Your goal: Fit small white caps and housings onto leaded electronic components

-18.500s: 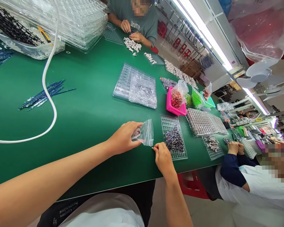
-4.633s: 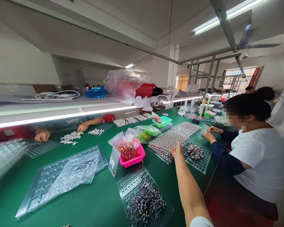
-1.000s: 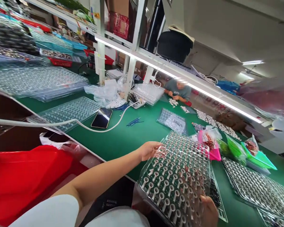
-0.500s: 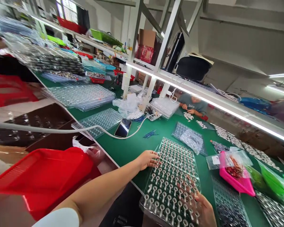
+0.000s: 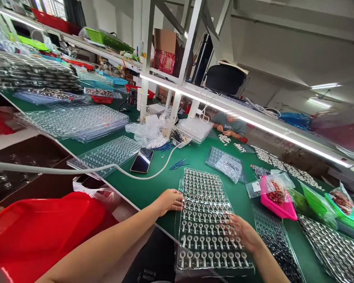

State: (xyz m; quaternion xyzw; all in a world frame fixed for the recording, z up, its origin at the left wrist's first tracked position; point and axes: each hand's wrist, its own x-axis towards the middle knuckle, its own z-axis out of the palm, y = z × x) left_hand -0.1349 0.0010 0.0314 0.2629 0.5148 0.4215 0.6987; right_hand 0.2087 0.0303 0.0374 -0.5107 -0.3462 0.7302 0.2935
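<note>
A clear plastic tray (image 5: 208, 220) with rows of small white ring-topped parts lies on the green table in front of me. My left hand (image 5: 169, 201) touches the tray's left edge, its fingers stretched out and the palm facing inward. Over the right edge is my right hand (image 5: 246, 234), slightly blurred, with its fingers apart and holding nothing. One white part near the tray's lower left is tilted.
A phone (image 5: 142, 160) and a white cable (image 5: 147, 177) lie left of the tray. Bagged clear pieces (image 5: 228, 167) sit beyond it. A pink basket (image 5: 279, 204) stands to the right, a red tray (image 5: 47, 224) at lower left. Across the table sits a person (image 5: 229, 125).
The view has shifted, and the tray now lies straighter and flatter. My right hand has moved up along its right edge, from a lower grip to spread fingers.
</note>
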